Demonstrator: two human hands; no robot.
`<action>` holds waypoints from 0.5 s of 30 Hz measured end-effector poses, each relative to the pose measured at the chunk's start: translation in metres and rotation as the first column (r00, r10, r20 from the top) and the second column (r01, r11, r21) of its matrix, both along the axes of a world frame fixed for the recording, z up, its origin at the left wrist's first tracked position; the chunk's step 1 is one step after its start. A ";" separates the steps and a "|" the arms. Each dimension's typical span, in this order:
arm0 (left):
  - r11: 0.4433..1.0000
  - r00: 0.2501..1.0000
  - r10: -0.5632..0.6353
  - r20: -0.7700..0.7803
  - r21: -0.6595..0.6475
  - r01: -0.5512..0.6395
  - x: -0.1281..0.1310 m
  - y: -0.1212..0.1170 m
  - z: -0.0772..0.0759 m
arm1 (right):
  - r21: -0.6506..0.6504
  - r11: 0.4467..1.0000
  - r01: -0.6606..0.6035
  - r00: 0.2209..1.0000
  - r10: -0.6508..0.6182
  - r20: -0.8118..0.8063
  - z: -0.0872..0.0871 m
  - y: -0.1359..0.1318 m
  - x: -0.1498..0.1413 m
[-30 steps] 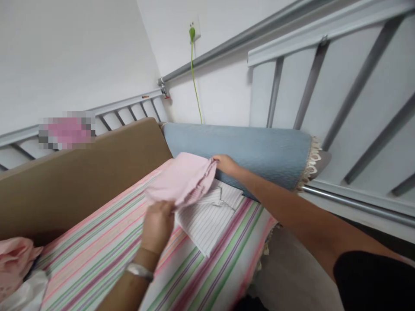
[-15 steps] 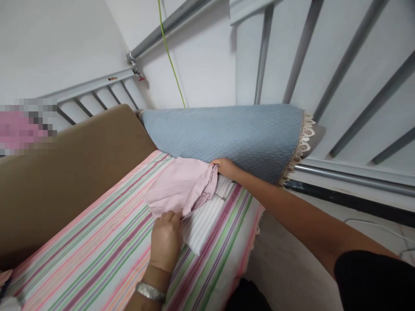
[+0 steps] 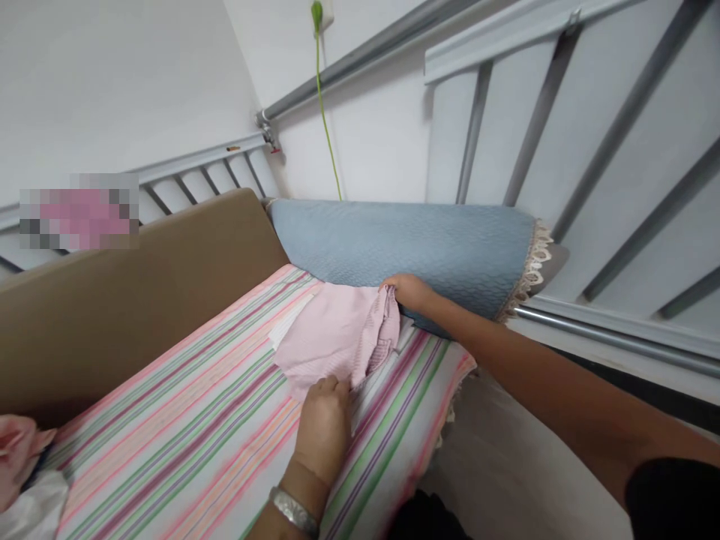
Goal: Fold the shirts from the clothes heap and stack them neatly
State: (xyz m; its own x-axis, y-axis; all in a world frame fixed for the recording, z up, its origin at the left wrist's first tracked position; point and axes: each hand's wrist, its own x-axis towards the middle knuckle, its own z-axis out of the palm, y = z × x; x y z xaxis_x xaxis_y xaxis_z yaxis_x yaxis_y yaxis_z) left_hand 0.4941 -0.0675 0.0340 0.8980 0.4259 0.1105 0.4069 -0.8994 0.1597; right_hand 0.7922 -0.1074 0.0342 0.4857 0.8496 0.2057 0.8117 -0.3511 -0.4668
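**As both hands hold its edges, pink cloth covers more of the white**

Far left, a crumpled pink bundle [image 3: 19,457] lies on the striped sheet [image 3: 225,420], with the brown panel [image 3: 169,277] bordering its far side. The widest stretch of sheet, and so the most room, runs from bundle to pink cloth [image 3: 331,330].

Change since half a second ago: pink cloth shifted rightward over the white striped cloth [image 3: 286,319]. White now peeks out at left, with only a sliver at right; the two look more nearly stacked, though not flush.

Left hand [image 3: 323,420]: fingers drawn narrow, holding the near edge; thumb hidden. Right hand [image 3: 410,291]: fingers pinched on the gathered far-right corner.

Tight there: blue roll [image 3: 405,240] just beyond, fringed sheet edge [image 3: 461,367] near the right forearm.
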 end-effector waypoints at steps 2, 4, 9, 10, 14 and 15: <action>0.994 0.995 0.052 0.081 -0.104 -0.043 -0.003 0.006 0.021 | 0.047 0.999 0.007 1.000 -0.008 0.013 0.023 0.003 -0.002; 0.977 0.979 0.123 0.159 -0.194 -0.091 -0.009 0.018 0.051 | 0.091 0.995 0.033 0.999 -0.034 0.006 0.050 0.005 -0.004; 0.962 0.943 0.229 0.242 -0.202 -0.182 -0.037 0.064 0.148 | 0.164 0.986 0.010 1.000 -0.009 -0.005 0.135 -0.004 -0.027; 0.962 0.940 0.240 0.244 -0.192 -0.196 -0.045 0.073 0.164 | 0.162 0.987 -0.016 1.000 0.016 0.002 0.152 -0.010 -0.036; 0.948 0.944 0.260 0.204 -0.238 -0.210 -0.080 0.109 0.211 | 0.133 0.986 -0.099 0.992 0.108 -0.064 0.198 -0.047 -0.079; 0.944 0.939 0.268 0.218 -0.255 -0.210 -0.087 0.117 0.217 | 0.121 0.985 -0.126 0.983 0.141 -0.121 0.203 -0.057 -0.089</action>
State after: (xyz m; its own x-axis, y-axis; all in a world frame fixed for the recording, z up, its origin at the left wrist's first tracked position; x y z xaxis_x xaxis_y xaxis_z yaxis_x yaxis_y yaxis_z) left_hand 0.4072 0.0500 0.2513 0.7231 0.6636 0.1917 0.5269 -0.7094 0.4681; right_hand 0.7030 -0.1642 0.2376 0.3984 0.8835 0.2464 0.7782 -0.1833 -0.6007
